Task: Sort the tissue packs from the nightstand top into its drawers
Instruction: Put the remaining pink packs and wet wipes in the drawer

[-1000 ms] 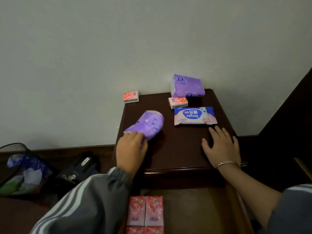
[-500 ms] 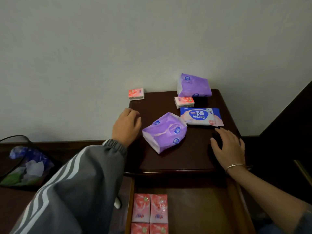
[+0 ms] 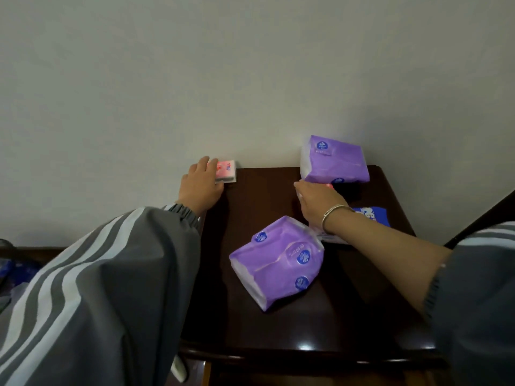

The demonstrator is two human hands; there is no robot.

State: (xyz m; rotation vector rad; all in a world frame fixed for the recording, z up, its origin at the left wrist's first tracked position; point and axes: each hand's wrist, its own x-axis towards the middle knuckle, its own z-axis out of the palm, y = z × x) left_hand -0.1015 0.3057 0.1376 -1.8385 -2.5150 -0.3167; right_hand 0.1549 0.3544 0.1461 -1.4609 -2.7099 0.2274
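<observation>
**A:** Head view first: where do the tissue packs lie?

**B:** All on the nightstand point(image 3: 348, 316). The near purple pack point(image 3: 277, 260) lies askew about mid-top, so I'll place everything from it. Behind it and to the right, the rear purple pack point(image 3: 334, 162) stands against the wall point(image 3: 250, 65). Behind it and to the left, at the far corner by the wall, is a small pink pack point(image 3: 227, 171).

**A:** And the hands?

**B:** The left hand point(image 3: 202, 185) is on that pink pack, its fingers laid across the top and its thumb along the near side. I cannot tell whether it really grips. The right hand point(image 3: 317, 203) sits between the near purple pack and the rear one, fingers bent down over a second pink pack point(image 3: 328, 186). Only a red sliver of this one shows, so that grip is also unclear.

**A:** Anything else round about, or in the way?

**B:** Right of the near purple pack lies a blue pack point(image 3: 372, 214). The right wrist, with its bracelet point(image 3: 333, 211), crosses over it and hides most of it. Left of the near purple pack, the grey striped sleeve point(image 3: 97, 288) covers the nightstand's left edge. The rear purple pack stands just behind the right hand's fingertips.
</observation>
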